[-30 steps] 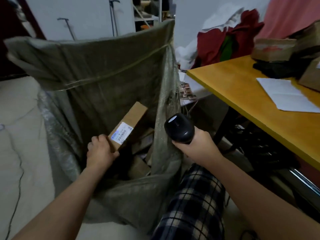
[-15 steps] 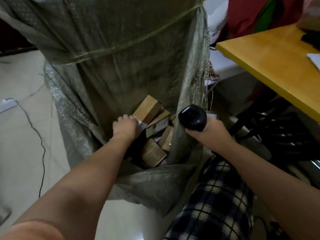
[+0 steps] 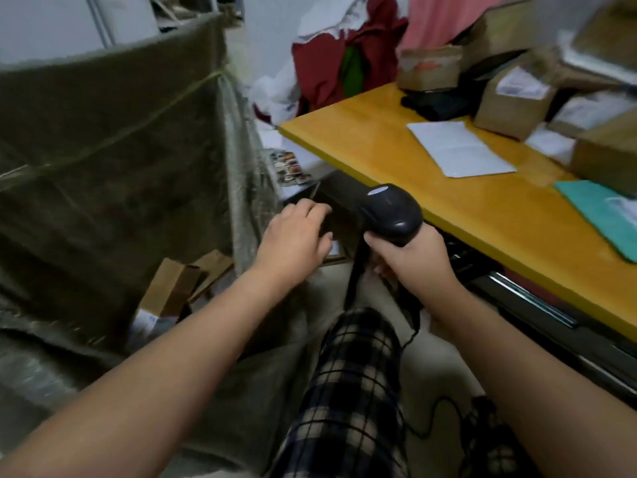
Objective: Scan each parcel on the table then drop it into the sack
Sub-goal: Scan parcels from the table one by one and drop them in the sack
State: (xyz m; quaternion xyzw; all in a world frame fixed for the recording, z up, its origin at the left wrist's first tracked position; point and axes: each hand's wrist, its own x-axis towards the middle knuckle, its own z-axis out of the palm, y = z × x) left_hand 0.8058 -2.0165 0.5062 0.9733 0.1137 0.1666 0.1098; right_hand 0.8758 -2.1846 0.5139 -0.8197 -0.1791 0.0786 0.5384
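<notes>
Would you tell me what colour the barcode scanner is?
The barcode scanner is black, best seen in the head view.

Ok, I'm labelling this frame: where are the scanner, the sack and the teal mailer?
scanner (image 3: 389,213), head view, on its black head.
sack (image 3: 103,139), head view, on its back wall.
teal mailer (image 3: 594,219), head view, on its flat top.

I get dim indoor light, colours muted. Soft glare on yellow table (image 3: 465,208) top beside white paper (image 3: 458,148). Small highlight on scanner (image 3: 391,213). Motion blur smears parcels (image 3: 510,101) at right edge; sack (image 3: 103,150) weave soft. Wide-angle bend at corners. Under table I see near-black shadow.
</notes>
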